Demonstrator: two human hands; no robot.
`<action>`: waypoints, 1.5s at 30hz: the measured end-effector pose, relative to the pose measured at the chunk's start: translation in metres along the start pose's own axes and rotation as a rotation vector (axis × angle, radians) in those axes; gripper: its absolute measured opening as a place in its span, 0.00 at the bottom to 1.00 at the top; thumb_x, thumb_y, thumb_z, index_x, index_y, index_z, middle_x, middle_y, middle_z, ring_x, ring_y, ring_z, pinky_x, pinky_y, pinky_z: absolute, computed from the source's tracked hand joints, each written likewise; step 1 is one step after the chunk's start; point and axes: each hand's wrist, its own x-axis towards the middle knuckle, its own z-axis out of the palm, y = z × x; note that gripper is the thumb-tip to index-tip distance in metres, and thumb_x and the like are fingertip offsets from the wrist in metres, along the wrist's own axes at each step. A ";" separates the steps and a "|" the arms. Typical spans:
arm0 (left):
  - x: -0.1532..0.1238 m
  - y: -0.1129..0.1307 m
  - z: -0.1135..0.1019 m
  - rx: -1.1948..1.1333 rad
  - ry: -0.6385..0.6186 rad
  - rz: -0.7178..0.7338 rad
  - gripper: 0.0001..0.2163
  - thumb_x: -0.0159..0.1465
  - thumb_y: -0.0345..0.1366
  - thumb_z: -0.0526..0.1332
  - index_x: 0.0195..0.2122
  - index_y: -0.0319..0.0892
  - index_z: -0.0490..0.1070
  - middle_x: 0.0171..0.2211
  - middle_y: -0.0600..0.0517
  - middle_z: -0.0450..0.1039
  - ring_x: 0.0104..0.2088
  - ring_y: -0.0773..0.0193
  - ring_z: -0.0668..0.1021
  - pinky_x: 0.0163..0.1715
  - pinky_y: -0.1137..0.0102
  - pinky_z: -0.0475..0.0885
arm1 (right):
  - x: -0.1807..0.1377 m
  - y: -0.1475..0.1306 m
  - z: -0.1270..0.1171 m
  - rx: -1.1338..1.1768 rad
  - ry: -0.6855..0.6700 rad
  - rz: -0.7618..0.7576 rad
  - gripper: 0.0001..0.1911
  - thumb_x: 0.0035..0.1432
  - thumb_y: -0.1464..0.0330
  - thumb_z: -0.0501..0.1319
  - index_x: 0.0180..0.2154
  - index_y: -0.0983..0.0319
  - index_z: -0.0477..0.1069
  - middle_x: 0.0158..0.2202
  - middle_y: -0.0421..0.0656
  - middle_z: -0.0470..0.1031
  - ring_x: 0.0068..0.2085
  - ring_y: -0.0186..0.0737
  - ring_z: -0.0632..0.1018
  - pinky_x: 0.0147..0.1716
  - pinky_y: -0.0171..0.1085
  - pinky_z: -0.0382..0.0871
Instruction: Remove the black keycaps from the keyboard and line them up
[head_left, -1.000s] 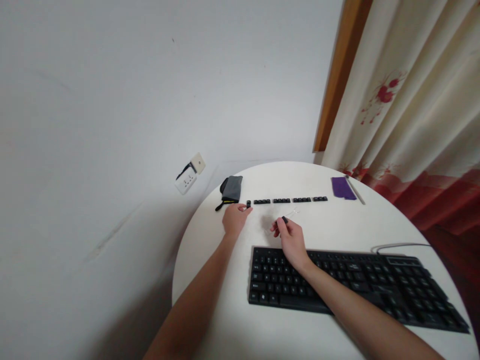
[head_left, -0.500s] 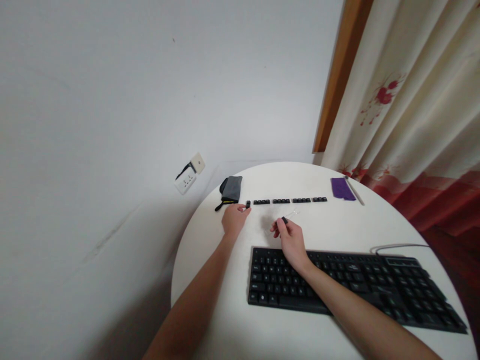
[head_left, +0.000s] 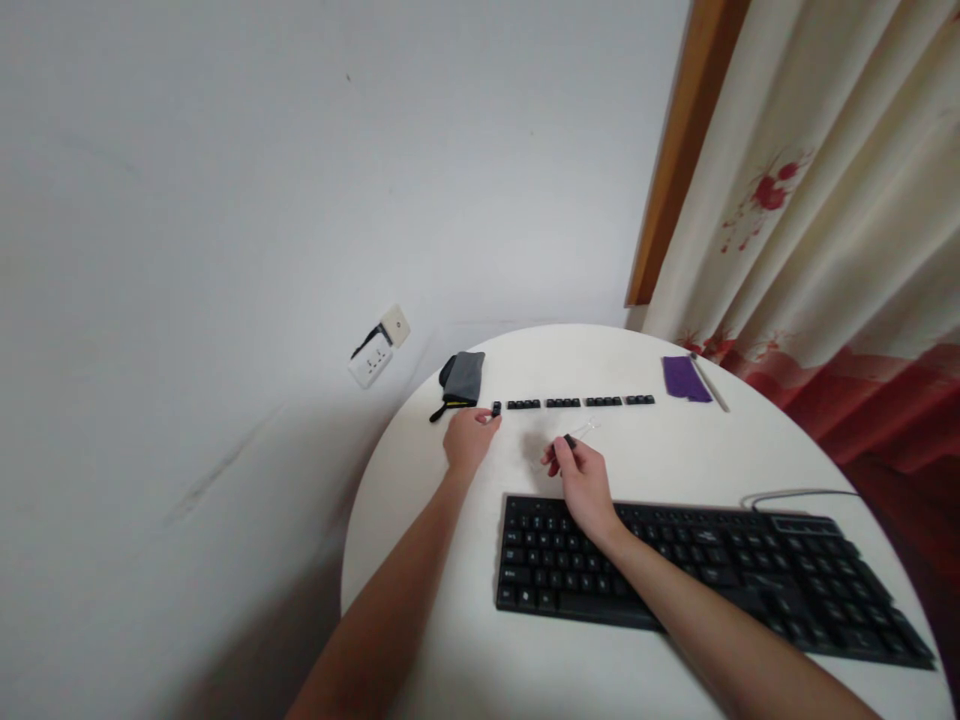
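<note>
My left hand (head_left: 468, 438) pinches a single black keycap (head_left: 496, 408) at the left end of a row of keycaps (head_left: 563, 403) on the white table. Those keycaps stand in short groups with small gaps between them. Held in my right hand (head_left: 581, 478) is what looks like a keycap puller (head_left: 570, 441), with a black handle and thin wire ends sticking out; its full shape is partly hidden by my fingers. Under my right wrist lies a black keyboard (head_left: 720, 570), its upper left part covered by that arm.
A grey pouch (head_left: 465, 378) with a black strap lies beyond my left hand. To the right are a purple cloth (head_left: 685, 379) and a slim pale stick (head_left: 710, 383). The round table (head_left: 450, 660) stands by a wall with a socket (head_left: 370, 360); a curtain (head_left: 817, 200) hangs right.
</note>
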 end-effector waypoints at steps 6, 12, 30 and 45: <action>0.001 0.000 0.001 -0.004 0.006 -0.011 0.13 0.57 0.46 0.66 0.40 0.47 0.80 0.37 0.51 0.80 0.39 0.59 0.79 0.35 0.70 0.68 | 0.000 0.000 0.000 -0.001 -0.001 0.002 0.22 0.66 0.55 0.53 0.27 0.63 0.73 0.25 0.43 0.75 0.27 0.38 0.73 0.31 0.35 0.66; 0.001 -0.002 0.002 -0.019 0.015 -0.003 0.12 0.57 0.46 0.66 0.39 0.47 0.80 0.36 0.51 0.80 0.38 0.59 0.79 0.34 0.70 0.67 | -0.001 -0.001 0.000 -0.005 -0.004 0.007 0.22 0.66 0.55 0.53 0.27 0.63 0.72 0.25 0.43 0.75 0.27 0.38 0.73 0.31 0.35 0.66; -0.015 0.001 -0.013 -0.265 -0.004 0.272 0.10 0.65 0.36 0.58 0.34 0.41 0.78 0.32 0.51 0.78 0.29 0.65 0.74 0.33 0.72 0.69 | -0.010 -0.012 -0.003 -0.233 -0.281 -0.150 0.18 0.67 0.60 0.53 0.29 0.62 0.71 0.25 0.41 0.71 0.29 0.38 0.71 0.31 0.35 0.63; -0.039 0.029 -0.035 -0.364 -0.435 0.582 0.10 0.65 0.35 0.58 0.35 0.41 0.80 0.31 0.51 0.76 0.30 0.65 0.74 0.33 0.72 0.68 | -0.023 -0.027 -0.008 -0.469 -0.680 -0.439 0.15 0.68 0.65 0.52 0.32 0.59 0.75 0.31 0.44 0.75 0.33 0.41 0.73 0.36 0.37 0.67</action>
